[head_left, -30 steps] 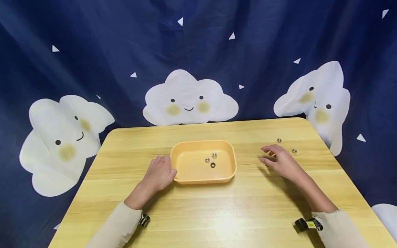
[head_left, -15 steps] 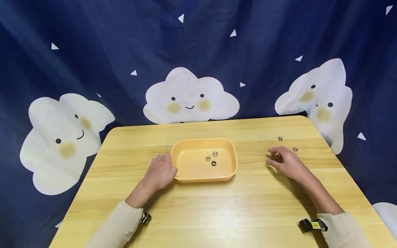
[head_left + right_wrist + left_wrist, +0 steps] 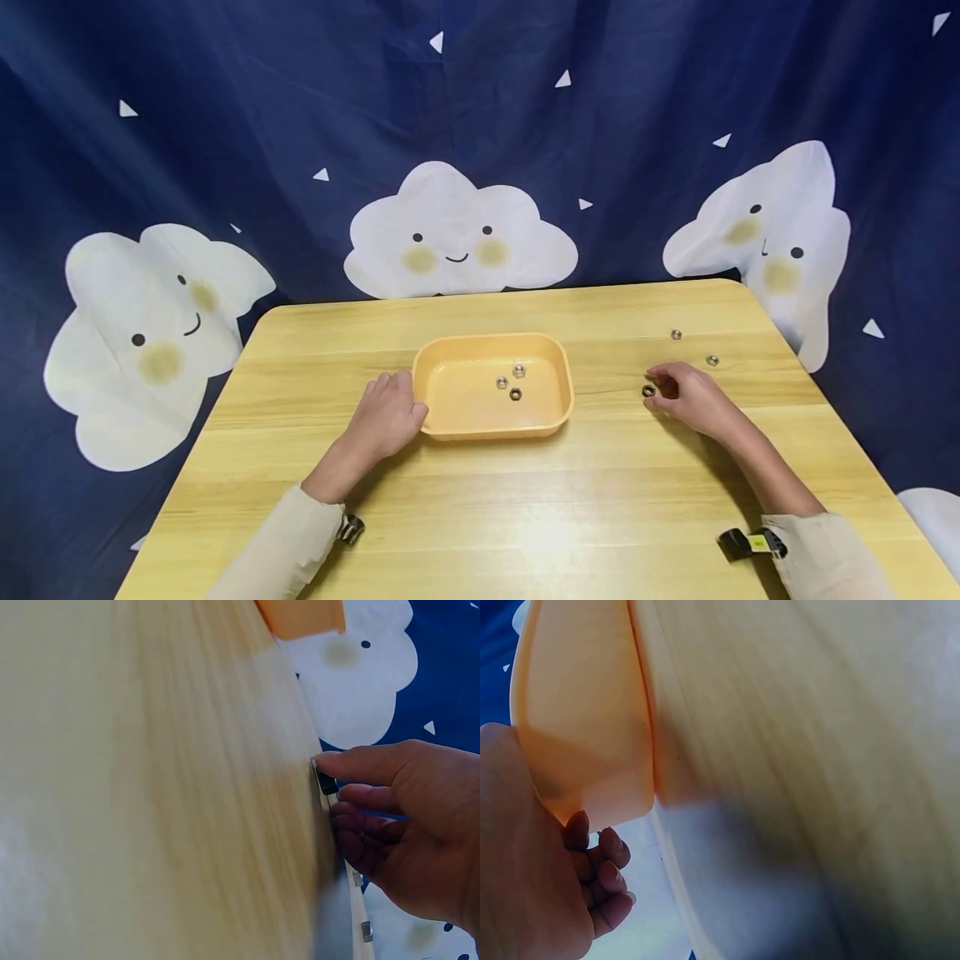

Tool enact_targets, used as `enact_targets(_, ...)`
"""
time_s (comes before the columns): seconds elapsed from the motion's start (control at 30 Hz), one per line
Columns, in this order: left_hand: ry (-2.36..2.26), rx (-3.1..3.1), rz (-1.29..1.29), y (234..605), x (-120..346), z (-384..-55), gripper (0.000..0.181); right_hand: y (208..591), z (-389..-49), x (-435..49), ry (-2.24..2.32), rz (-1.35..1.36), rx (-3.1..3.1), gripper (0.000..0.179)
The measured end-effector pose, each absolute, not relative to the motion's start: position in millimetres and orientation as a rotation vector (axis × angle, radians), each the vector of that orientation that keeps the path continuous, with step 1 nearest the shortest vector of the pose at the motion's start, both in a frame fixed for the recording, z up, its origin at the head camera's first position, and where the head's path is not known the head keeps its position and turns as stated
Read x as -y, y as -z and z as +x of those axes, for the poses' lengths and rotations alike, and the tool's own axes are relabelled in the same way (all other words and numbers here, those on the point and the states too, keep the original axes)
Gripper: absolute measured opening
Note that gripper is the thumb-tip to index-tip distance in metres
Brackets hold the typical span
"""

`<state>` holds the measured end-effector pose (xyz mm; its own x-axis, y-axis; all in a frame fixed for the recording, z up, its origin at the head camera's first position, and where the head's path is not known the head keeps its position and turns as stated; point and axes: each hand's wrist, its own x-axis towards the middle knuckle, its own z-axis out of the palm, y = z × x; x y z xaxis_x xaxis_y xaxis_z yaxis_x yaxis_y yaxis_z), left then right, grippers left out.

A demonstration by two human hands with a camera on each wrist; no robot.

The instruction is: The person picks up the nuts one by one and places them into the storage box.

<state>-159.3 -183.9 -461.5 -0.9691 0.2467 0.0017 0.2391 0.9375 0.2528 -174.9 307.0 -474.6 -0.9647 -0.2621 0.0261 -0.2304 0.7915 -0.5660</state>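
My left hand (image 3: 386, 415) grips the left end of a yellow-orange plastic tray (image 3: 491, 433), with the thumb over its rim. In the left wrist view, curled fingers (image 3: 609, 877) show beyond the tray's wall (image 3: 585, 750). Inside the tray lie two silver nuts (image 3: 519, 371) and one black nut (image 3: 515, 394). To the right, my right hand (image 3: 693, 400) has its thumb and forefinger at opposite sides of another black nut (image 3: 648, 390), low at the tabletop. Seen from the right wrist, this black nut (image 3: 326, 781) sits between thumb tip and forefinger tip.
Two more silver nuts, a farther one (image 3: 677, 334) and a nearer one (image 3: 712, 360), lie on the wooden table (image 3: 480, 517) beyond the right hand. A dark blue curtain (image 3: 480, 100) with white clouds hangs behind the table's back edge.
My right hand has shifted right, and its thumb and forefinger have come down around the black nut, which now shows clearly. The left hand keeps its hold on the tray.
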Motion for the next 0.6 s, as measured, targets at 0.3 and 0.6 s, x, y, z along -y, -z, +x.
enact_targets(0.3, -0.384, -3.079, 0.388, 461.7, 183.1, -159.1, 0.017, 477.0, -175.3, -307.5, 0.937, -0.312, -2.879, 0.035)
enact_targets(0.6, -0.372, -3.08, 0.389, 461.9, 184.1, -159.6, 0.016, 473.9, -177.6, -306.6, 0.893, -0.288, -2.883, 0.034)
